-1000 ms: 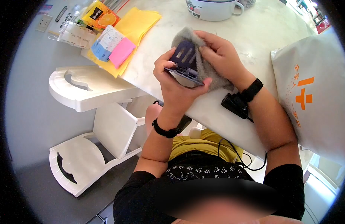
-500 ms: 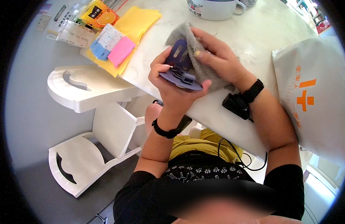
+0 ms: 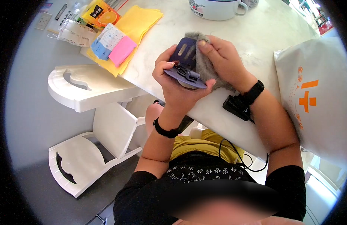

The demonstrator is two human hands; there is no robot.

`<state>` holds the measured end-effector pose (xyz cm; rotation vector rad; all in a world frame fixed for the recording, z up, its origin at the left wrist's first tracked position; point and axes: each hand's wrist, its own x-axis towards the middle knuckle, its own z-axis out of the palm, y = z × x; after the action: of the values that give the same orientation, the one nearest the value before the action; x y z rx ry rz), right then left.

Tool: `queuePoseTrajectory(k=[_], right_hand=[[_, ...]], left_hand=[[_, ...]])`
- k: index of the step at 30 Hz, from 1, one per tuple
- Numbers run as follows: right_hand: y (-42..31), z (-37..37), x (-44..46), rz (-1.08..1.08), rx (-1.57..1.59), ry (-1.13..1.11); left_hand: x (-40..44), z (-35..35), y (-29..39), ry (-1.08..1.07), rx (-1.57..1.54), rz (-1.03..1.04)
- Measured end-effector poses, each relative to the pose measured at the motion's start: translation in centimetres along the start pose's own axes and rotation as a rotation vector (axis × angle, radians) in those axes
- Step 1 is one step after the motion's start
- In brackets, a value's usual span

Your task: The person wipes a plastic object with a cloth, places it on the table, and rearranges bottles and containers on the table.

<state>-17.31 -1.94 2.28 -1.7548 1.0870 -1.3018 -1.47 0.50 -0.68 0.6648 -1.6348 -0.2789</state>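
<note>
A dark purple folding phone stand (image 3: 184, 52) with a slotted upper plate, a hinge and a flat base is held up over the table's near edge. My left hand (image 3: 174, 88) grips its base from below, thumb on the right side and fingers round the left. A grey cloth (image 3: 205, 69) is bunched against the right side of the slotted plate. My right hand (image 3: 229, 60) pinches this cloth, thumb on top, and presses it along the plate's edge. Part of the plate is hidden behind the cloth.
A white enamel mug (image 3: 218, 9) stands at the back of the marble-look table (image 3: 252, 37). Yellow cloth (image 3: 137, 22), a pink pad (image 3: 122, 50) and packets lie at left. A large white bag (image 3: 312, 86) stands right. White chairs (image 3: 91, 88) are at lower left.
My right hand has moved down and slightly right with the cloth, uncovering more of the slotted plate. The stand has shifted slightly right in my left hand and its upper plate has turned.
</note>
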Motion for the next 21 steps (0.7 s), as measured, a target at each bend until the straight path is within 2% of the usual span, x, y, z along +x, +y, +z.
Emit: queuePoseTrajectory(k=[2,4,5,7,8,10,11,14,18,21], right_hand=[[0.5,-0.1,0.1,0.059,0.123,0.036],[0.7,-0.2,0.3,0.117,0.385,0.184],[0.7,-0.4,0.1,0.116,0.386,0.184],[0.7,-0.6,-0.1,-0.053,0.258,0.111],[0.6,-0.6,0.2,-0.055,0.257,0.111],[-0.1,-0.3,1.1,-0.507,-0.119,0.121],[-0.1,0.0,1.0,-0.507,-0.119,0.121],[-0.4,0.1,0.3,-0.210,-0.131,-0.049],[-0.8,-0.3,0.4,-0.128,-0.244,-0.037],[-0.7,-0.2,0.2,-0.130,-0.228,0.077]], left_hand=[[0.0,-0.1,0.0,-0.010,-0.004,-0.005],[0.1,-0.4,0.3,-0.058,0.043,-0.045],[0.1,-0.3,0.3,-0.059,0.044,-0.044],[-0.1,-0.2,0.5,-0.096,0.044,-0.161],[0.0,-0.1,0.7,-0.095,0.045,-0.160],[0.3,-0.1,1.2,-0.118,0.057,-0.169],[0.3,-0.2,1.2,-0.119,0.057,-0.169],[0.2,-0.5,1.1,-0.215,0.089,-0.051],[0.0,-0.2,0.7,-0.216,0.049,-0.040],[0.3,0.1,0.7,-0.209,-0.026,-0.017]])
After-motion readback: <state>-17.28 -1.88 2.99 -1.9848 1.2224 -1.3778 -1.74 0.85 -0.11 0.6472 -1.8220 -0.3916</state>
